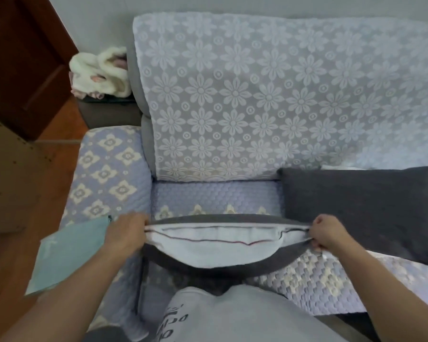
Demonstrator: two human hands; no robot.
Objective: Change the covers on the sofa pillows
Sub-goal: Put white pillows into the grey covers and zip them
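Both hands, L hand & R hand, grip grey cover ends, opening taut over insert. Risk: uneven pull strains zip.

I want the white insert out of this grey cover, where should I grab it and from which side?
Grip the white insert at its bulging middle, coming from above through the opening. The left hand and right hand hold the grey cover stretched by its ends, so one must probably let go.
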